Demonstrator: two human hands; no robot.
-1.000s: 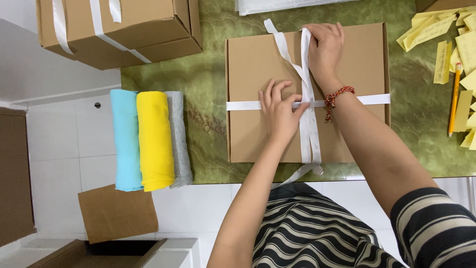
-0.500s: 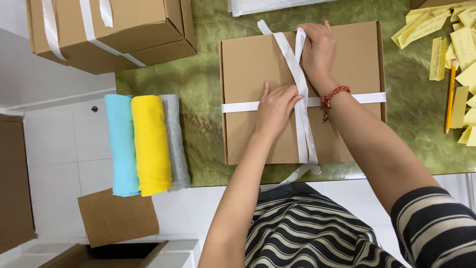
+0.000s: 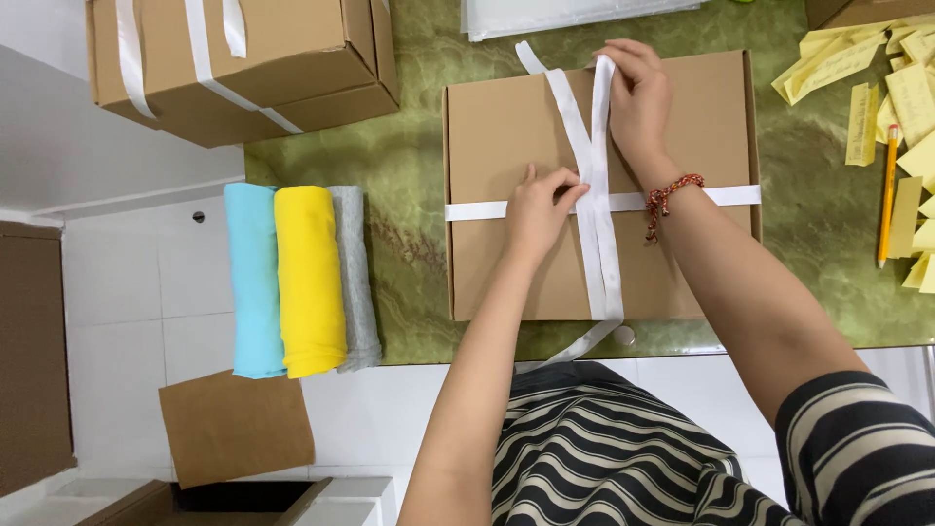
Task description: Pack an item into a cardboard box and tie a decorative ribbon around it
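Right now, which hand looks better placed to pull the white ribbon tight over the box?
Probably the right hand: its fingers already pinch the white ribbon at the far edge of the cardboard box. The left hand rests at the ribbon crossing, suited to pinning it down.

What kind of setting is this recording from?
Probably a small packing or gift-wrapping station: a flat brown cardboard box crossed with white ribbon on a green marble-patterned tabletop, another ribboned cardboard box, and rolled blue, yellow and grey cloths beside it.
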